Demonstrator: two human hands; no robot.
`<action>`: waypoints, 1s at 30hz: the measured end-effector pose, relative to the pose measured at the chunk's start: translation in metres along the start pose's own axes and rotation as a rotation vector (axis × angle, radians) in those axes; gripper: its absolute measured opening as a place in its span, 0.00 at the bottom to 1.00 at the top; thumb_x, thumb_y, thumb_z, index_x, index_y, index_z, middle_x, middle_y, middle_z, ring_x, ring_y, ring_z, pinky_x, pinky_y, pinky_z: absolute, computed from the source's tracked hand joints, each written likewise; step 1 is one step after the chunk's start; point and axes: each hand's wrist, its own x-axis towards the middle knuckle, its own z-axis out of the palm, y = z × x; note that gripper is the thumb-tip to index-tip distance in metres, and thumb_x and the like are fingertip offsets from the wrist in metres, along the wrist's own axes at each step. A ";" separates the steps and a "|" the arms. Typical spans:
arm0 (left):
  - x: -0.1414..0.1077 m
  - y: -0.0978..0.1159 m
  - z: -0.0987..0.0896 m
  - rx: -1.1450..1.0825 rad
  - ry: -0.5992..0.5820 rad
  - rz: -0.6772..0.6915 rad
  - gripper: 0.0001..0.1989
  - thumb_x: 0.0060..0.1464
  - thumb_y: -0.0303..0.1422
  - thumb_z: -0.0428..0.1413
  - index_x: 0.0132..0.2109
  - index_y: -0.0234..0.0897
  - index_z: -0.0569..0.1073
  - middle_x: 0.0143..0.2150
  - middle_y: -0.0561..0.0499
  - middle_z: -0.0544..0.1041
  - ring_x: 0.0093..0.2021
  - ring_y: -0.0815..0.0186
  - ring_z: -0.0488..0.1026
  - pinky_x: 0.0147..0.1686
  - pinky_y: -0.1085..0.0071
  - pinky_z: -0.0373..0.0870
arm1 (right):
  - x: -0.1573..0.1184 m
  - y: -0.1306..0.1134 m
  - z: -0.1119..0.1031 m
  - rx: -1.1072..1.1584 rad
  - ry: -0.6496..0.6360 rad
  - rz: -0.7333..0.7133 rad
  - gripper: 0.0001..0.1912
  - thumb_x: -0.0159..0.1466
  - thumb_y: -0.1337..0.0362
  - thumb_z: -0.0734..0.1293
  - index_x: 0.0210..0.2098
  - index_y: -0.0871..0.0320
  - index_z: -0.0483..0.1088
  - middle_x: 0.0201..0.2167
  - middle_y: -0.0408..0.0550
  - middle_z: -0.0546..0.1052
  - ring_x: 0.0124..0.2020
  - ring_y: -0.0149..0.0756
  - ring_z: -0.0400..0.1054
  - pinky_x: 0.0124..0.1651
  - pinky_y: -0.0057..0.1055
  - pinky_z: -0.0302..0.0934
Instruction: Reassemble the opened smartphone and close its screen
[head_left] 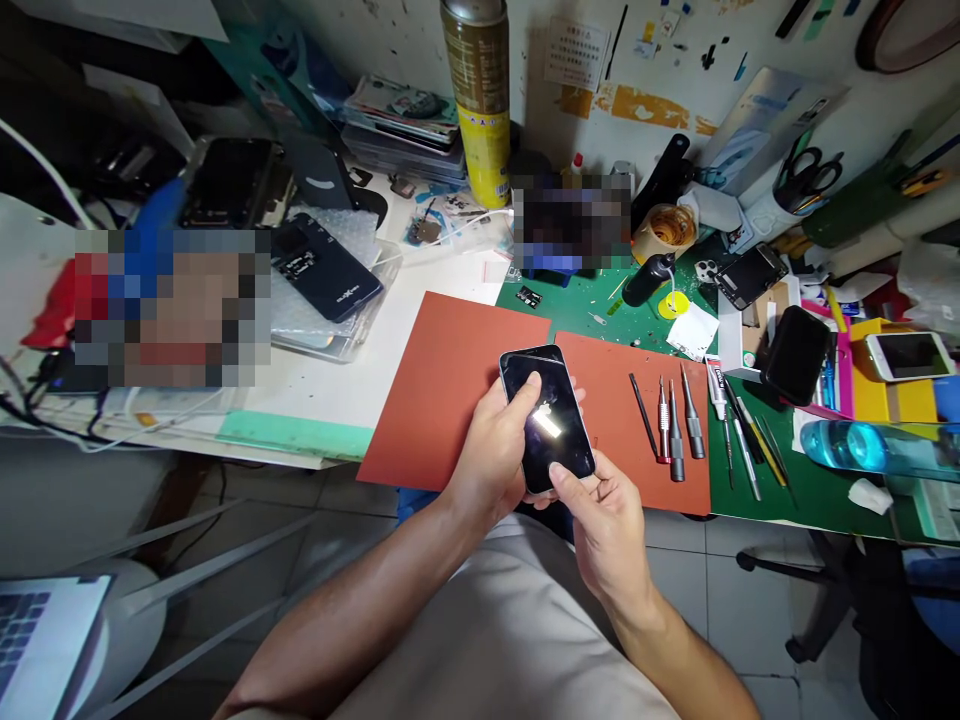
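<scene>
A smartphone point(559, 400) with a dark, glossy screen is held up at the front edge of the workbench, tilted slightly. A small light logo and a bright reflection show on its glass. My left hand point(491, 440) wraps its left side, thumb lying on the upper screen. At the lower right corner, my right hand point(607, 525) grips the phone with its thumb on the glass. Fingers behind the phone are mostly hidden. Beneath and beyond it lie two reddish-brown mats point(457, 370). Several screwdrivers point(675, 430) rest on the right mat.
Tweezers and thin tools point(744, 445) lie right of the mats, near a blue bottle point(855, 445) and a white phone point(909, 357). A tall spray can point(480, 110) stands at the back. Left are a dark phone back point(326, 265) and cables; a laptop point(49, 640) sits lower left.
</scene>
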 end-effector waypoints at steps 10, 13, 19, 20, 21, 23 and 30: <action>0.003 -0.001 0.010 0.056 0.069 0.081 0.13 0.69 0.39 0.62 0.55 0.40 0.75 0.48 0.42 0.86 0.42 0.56 0.87 0.39 0.64 0.84 | -0.003 0.003 0.004 0.083 -0.014 0.080 0.16 0.60 0.54 0.82 0.37 0.56 0.76 0.26 0.42 0.80 0.32 0.37 0.76 0.46 0.37 0.71; 0.002 -0.001 0.012 0.032 0.070 0.103 0.13 0.68 0.38 0.62 0.55 0.40 0.76 0.48 0.42 0.86 0.42 0.57 0.87 0.41 0.64 0.84 | -0.003 0.008 0.004 0.060 0.015 0.040 0.16 0.60 0.54 0.81 0.35 0.55 0.75 0.25 0.41 0.79 0.32 0.36 0.75 0.45 0.36 0.70; -0.005 -0.002 0.017 0.033 0.076 0.131 0.11 0.69 0.38 0.61 0.53 0.38 0.76 0.46 0.43 0.85 0.45 0.56 0.86 0.44 0.64 0.83 | -0.006 0.015 0.003 0.032 0.068 -0.023 0.18 0.62 0.53 0.81 0.32 0.55 0.72 0.24 0.43 0.81 0.30 0.36 0.76 0.43 0.34 0.69; -0.006 -0.002 0.017 0.031 0.076 0.130 0.11 0.69 0.38 0.61 0.53 0.38 0.75 0.46 0.43 0.85 0.45 0.55 0.86 0.44 0.64 0.83 | -0.007 0.016 0.003 0.039 0.067 -0.030 0.18 0.63 0.53 0.81 0.32 0.55 0.72 0.24 0.43 0.81 0.30 0.35 0.75 0.42 0.34 0.68; -0.007 -0.001 0.017 0.026 0.077 0.125 0.11 0.70 0.38 0.61 0.53 0.38 0.75 0.46 0.43 0.86 0.46 0.55 0.86 0.44 0.64 0.84 | -0.007 0.017 0.003 0.044 0.065 -0.037 0.18 0.63 0.54 0.81 0.31 0.55 0.71 0.23 0.42 0.80 0.29 0.34 0.75 0.41 0.33 0.68; -0.008 0.000 0.017 0.009 0.079 0.119 0.10 0.70 0.38 0.61 0.53 0.39 0.76 0.47 0.43 0.86 0.47 0.54 0.86 0.45 0.63 0.84 | -0.007 0.018 0.003 0.041 0.060 -0.053 0.18 0.63 0.54 0.81 0.31 0.55 0.71 0.23 0.42 0.80 0.28 0.33 0.74 0.40 0.32 0.67; -0.002 -0.001 0.012 -0.175 0.070 0.151 0.16 0.73 0.37 0.58 0.63 0.38 0.76 0.55 0.40 0.86 0.54 0.55 0.85 0.52 0.61 0.83 | -0.008 0.014 0.009 -0.090 0.076 -0.113 0.15 0.68 0.53 0.77 0.35 0.56 0.74 0.27 0.41 0.78 0.31 0.32 0.72 0.41 0.30 0.66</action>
